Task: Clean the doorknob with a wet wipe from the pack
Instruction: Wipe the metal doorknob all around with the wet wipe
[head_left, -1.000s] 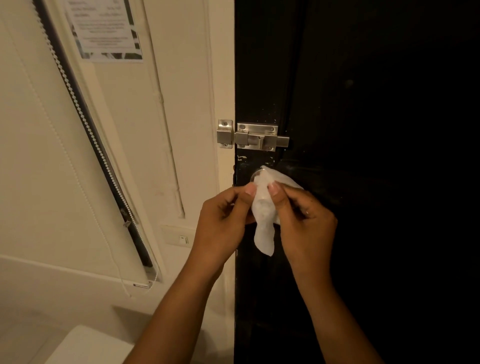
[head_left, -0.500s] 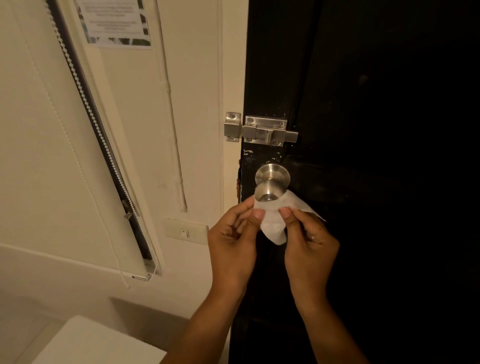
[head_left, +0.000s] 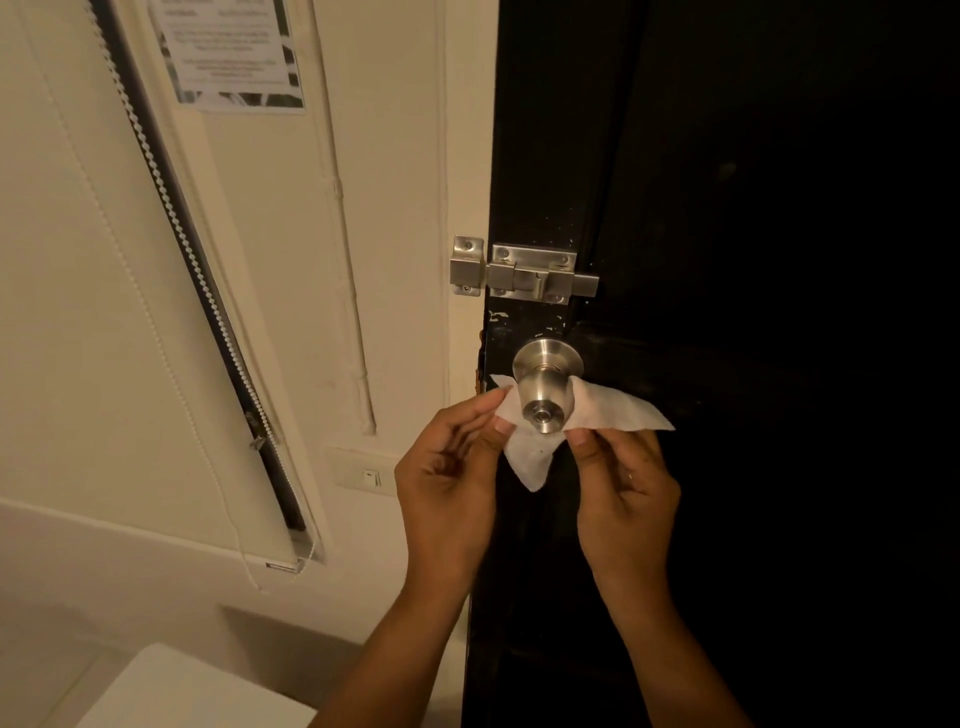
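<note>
Both hands pinch a white wipe (head_left: 535, 457) slung under the steel doorknob (head_left: 545, 384) at the black door's (head_left: 727, 364) left edge: left hand (head_left: 449, 478) grasping its left end, right hand (head_left: 623, 483) its right.

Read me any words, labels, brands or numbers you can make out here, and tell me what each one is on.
Nothing here can be read for certain.
Paper notice on the wall, top left: several lines of print, too blurred to read.
Small dark label on the bottom rail of the window blind: too small to read.
Wall switch: no readable marking.
Doorknob, wet wipe and slide bolt: no text visible.
</note>
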